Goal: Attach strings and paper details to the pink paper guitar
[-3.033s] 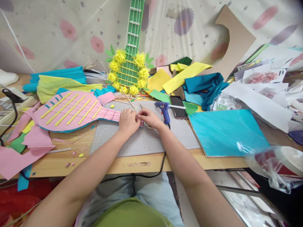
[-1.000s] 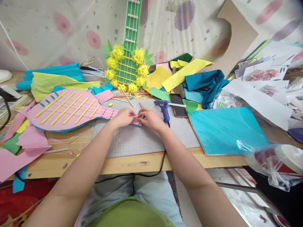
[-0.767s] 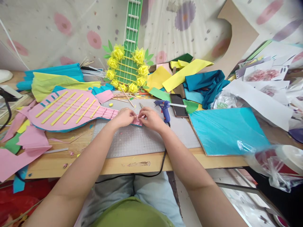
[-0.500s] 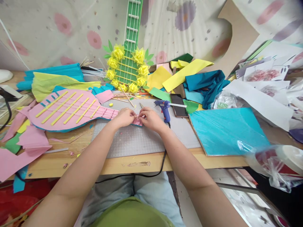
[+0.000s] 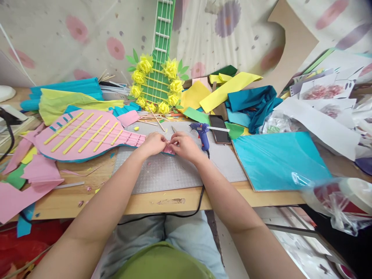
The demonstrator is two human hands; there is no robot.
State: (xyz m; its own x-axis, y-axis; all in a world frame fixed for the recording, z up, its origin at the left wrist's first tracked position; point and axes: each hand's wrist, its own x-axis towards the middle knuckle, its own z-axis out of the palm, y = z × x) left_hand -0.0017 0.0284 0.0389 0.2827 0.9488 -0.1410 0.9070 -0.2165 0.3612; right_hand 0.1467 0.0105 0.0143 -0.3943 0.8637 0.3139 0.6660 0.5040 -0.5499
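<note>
A pink paper lute (image 5: 84, 135) with blue edges, yellow strips and thin white strings lies on its back, its neck pointing right. Both my hands meet at the far end of that neck. My left hand (image 5: 155, 143) has its fingers pinched together over the neck. Close beside it, my right hand (image 5: 183, 145) is also closed, thumb and fingertips pressed at the pink end piece. What lies between the fingertips, perhaps string ends, is too small to make out. Under the neck is a grey cutting mat (image 5: 165, 174). A blue glue gun (image 5: 202, 135) rests right of my right hand.
Behind stands a green paper instrument (image 5: 158, 73) with yellow paper flowers. A phone (image 5: 220, 129) and crumpled coloured paper (image 5: 229, 91) lie beyond the glue gun. At right is a turquoise board (image 5: 281, 161). A black cord (image 5: 200, 199) hangs over the table's front edge.
My hands stay at the neck's end, fingers shifting only very slightly. The lute and everything around it keep their places.
</note>
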